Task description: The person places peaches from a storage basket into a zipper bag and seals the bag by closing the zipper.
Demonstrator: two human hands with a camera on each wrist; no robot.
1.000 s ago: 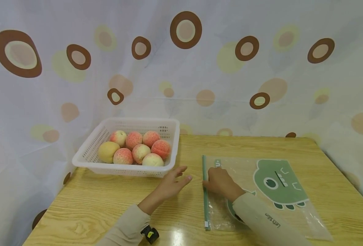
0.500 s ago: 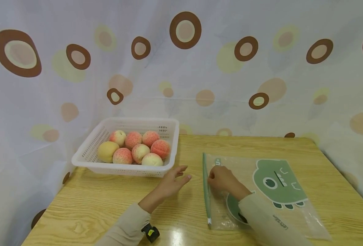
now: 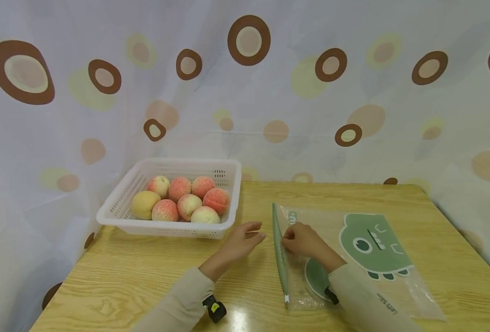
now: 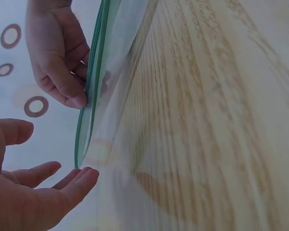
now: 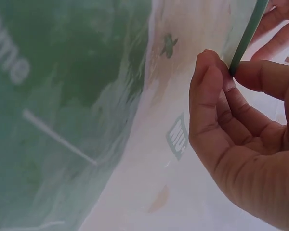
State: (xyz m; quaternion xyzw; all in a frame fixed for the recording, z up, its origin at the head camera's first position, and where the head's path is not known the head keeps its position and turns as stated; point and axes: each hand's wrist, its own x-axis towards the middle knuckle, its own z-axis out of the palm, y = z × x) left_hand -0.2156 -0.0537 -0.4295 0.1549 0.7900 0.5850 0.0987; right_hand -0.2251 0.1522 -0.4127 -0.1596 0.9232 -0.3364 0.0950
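Observation:
A clear zip bag (image 3: pixel 373 244) printed with a green cartoon dinosaur lies flat on the right of the table. Its green zip strip (image 3: pixel 279 253) runs along the left edge, a white slider (image 3: pixel 287 299) at the near end. Thumb and fingers of my right hand (image 3: pixel 305 240) pinch that strip in the right wrist view, and its upper layer bows up off the table. My left hand (image 3: pixel 238 242) holds nothing; its fingers are spread and loosely bent just left of the strip. Seen from the left wrist, the left fingertips (image 4: pixel 89 178) are right by the strip's end.
A white perforated basket (image 3: pixel 168 229) stands at the back left, holding several red and cream peaches (image 3: pixel 217 200) and one yellow fruit (image 3: pixel 145 205). Behind the wooden table (image 3: pixel 145 276) hangs a white cloth (image 3: pixel 228 101) with brown rings. A black strap (image 3: pixel 214 309) is on the left wrist.
The bag's zip edge has risen and bowed, with the right hand shifting slightly right and its fingers pinching it. My left hand has moved a little right, closer to the bag.

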